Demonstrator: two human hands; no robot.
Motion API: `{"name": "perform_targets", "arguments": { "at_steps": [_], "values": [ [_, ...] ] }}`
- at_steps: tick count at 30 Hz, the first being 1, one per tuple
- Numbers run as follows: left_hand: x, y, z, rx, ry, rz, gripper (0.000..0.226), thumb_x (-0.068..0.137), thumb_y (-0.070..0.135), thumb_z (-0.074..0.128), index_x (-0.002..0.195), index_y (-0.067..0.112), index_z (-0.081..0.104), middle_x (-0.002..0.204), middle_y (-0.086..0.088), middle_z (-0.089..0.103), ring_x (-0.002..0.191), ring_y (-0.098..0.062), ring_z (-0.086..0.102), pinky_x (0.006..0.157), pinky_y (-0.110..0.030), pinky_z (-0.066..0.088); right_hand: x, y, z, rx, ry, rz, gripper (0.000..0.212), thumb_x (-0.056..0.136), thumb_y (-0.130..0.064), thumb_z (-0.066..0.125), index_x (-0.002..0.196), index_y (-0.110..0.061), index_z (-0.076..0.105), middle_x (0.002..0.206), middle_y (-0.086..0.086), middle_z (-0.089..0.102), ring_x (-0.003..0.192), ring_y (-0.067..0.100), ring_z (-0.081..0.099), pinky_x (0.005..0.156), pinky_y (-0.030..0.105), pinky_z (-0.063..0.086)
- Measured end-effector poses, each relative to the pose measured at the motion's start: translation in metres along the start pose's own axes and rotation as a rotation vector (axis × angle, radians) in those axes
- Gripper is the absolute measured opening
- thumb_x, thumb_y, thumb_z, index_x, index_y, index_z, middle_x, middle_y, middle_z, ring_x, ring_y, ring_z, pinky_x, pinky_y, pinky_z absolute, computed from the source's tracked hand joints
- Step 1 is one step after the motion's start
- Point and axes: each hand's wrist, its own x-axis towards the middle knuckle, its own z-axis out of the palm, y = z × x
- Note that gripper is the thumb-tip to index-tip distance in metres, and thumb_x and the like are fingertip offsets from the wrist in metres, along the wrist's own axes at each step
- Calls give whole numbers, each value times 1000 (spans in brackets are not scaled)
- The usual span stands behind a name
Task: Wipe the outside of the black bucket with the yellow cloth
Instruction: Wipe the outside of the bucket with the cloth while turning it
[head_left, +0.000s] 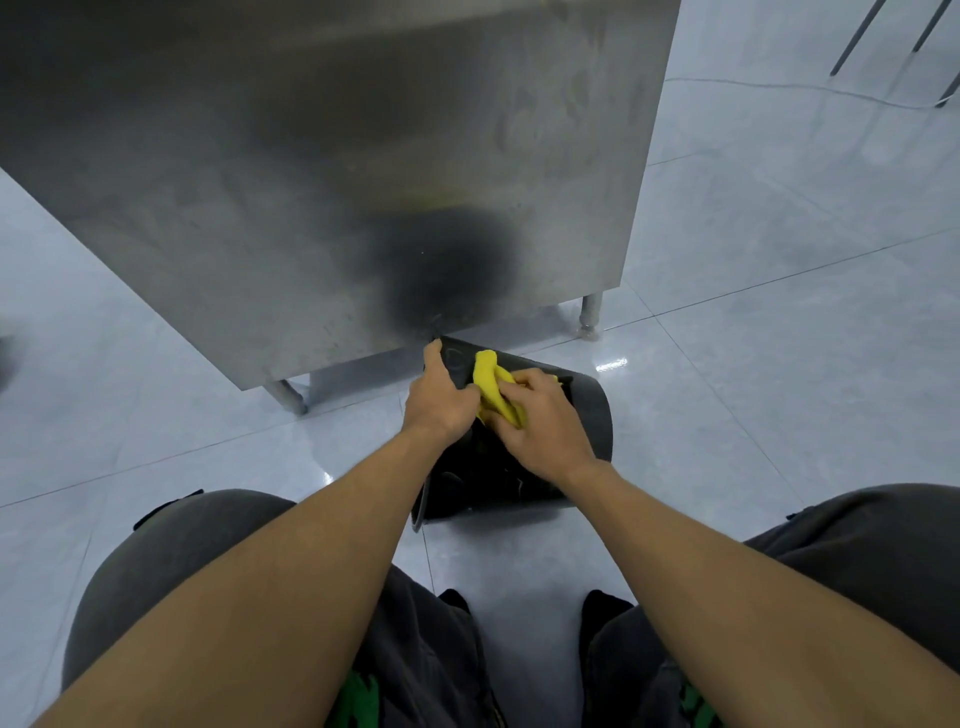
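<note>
The black bucket (592, 415) lies tipped on its side on the floor between my knees, its bottom pointing away from me toward the steel cabinet. My left hand (436, 400) grips the bucket's far left edge, thumb up along it. My right hand (540, 421) presses the bunched yellow cloth (491, 382) against the bucket's upper outside surface. Part of the cloth sticks out between my two hands. My hands and forearms hide much of the bucket's top.
A stainless steel cabinet (363, 182) on short legs (591, 312) stands right behind the bucket, nearly touching it. Glossy pale floor tiles (779, 338) surround it. A white cable (779, 85) and metal legs lie at far right. My knees (171, 561) flank the bucket.
</note>
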Motion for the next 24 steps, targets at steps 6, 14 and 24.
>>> {"name": "perform_targets", "arguments": {
  "at_steps": [6,14,24],
  "values": [
    [-3,3,4,-28,53,52,52,87,9,65,129,10,35,114,-12,62,95,-24,60,78,-35,50,5,5,3,-171,132,352,40,97,-45,52,127,-22,63,125,8,60,116,32,50,95,44,44],
    [-1,-2,3,130,7,3,75,95,22,53,158,26,12,116,-7,60,95,-26,57,77,-34,44,-7,15,1,-120,120,339,42,93,-46,58,122,-17,68,121,14,57,111,34,50,97,42,42],
    [-3,-1,1,17,19,3,54,91,13,53,140,9,28,107,-7,60,88,-24,58,70,-31,42,-1,9,8,-176,53,229,49,92,-55,53,137,-34,56,133,6,51,122,32,43,100,47,39]
  ]
}}
